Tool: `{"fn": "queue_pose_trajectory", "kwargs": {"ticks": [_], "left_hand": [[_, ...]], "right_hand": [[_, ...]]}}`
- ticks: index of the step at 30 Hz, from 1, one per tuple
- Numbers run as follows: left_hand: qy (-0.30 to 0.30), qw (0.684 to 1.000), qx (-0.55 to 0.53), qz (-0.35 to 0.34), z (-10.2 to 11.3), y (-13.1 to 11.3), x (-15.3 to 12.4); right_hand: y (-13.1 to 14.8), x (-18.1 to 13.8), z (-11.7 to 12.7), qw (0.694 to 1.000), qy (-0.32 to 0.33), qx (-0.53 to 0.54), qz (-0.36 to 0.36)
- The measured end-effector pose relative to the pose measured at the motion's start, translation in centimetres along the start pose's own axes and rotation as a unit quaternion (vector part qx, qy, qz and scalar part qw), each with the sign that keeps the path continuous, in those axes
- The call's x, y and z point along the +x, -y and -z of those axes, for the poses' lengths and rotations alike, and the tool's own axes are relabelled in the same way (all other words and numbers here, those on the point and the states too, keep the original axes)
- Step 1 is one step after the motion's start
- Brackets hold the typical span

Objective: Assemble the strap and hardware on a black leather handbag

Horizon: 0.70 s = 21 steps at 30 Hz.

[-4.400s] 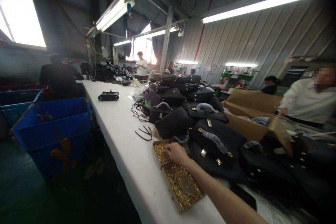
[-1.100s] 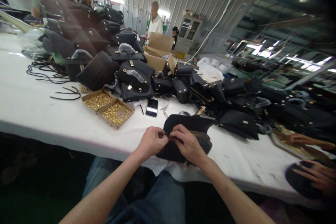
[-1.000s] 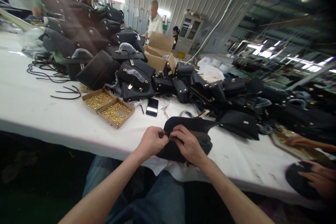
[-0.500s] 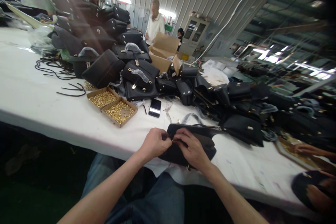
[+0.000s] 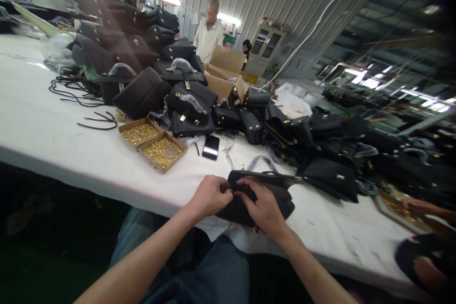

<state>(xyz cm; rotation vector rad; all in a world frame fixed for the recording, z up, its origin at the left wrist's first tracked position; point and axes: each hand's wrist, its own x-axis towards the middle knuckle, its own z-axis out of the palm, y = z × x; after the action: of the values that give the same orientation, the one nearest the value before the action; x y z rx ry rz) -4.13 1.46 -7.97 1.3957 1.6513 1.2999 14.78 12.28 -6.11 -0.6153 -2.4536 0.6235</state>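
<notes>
A black handbag (image 5: 233,213) lies on the white table in front of me, its dark inside showing. My left hand (image 5: 213,194) is closed on the bag's left end, thumb and index finger pinched at the edge. Whether a small part sits in that pinch is hidden. My right hand (image 5: 262,203) reaches over the bag from the right, fingers curved and closed round the same end, thumb bent below them. A little gold fitting (image 5: 256,229) shows on the bag's near side. Behind the bag lies its wrapped handle (image 5: 261,161).
Two cardboard trays (image 5: 162,169) of gold hardware sit to the left, near a phone (image 5: 211,147) and black cords (image 5: 98,121). Piled handbags (image 5: 192,121) and an open carton (image 5: 223,64) stand behind. At right, a co-worker's hand (image 5: 418,206) is over another hardware tray.
My right thumb and fingers have spread slightly apart at the bag's end. My left hand keeps its pinch. The co-worker's hand at right has moved a little.
</notes>
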Motion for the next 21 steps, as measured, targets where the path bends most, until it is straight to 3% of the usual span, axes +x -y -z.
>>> {"fn": "queue_pose_trajectory", "kwargs": {"ticks": [3, 6, 11, 16, 21], "left_hand": [[-0.009, 1.000, 0.011, 0.003, -0.1, -0.1, -0.2], [-0.020, 0.999, 0.033, -0.005, -0.4, -0.2, -0.4], [-0.031, 0.998, 0.057, -0.015, -0.6, -0.4, -0.9], [-0.037, 0.998, 0.042, -0.007, -0.4, -0.6, -1.6], [0.000, 1.000, -0.006, -0.011, 0.1, -0.6, -2.1]], "right_hand": [[0.3, 0.2, 0.4, 0.996, 0.007, -0.083, 0.016], [1.1, 0.6, 1.1, 0.988, 0.056, -0.140, 0.036], [1.9, 0.8, 1.6, 0.981, 0.141, -0.132, 0.006], [1.1, -0.1, 1.1, 0.986, 0.134, -0.092, -0.039], [0.4, -1.0, 0.9, 0.984, 0.132, -0.112, -0.028]]}}
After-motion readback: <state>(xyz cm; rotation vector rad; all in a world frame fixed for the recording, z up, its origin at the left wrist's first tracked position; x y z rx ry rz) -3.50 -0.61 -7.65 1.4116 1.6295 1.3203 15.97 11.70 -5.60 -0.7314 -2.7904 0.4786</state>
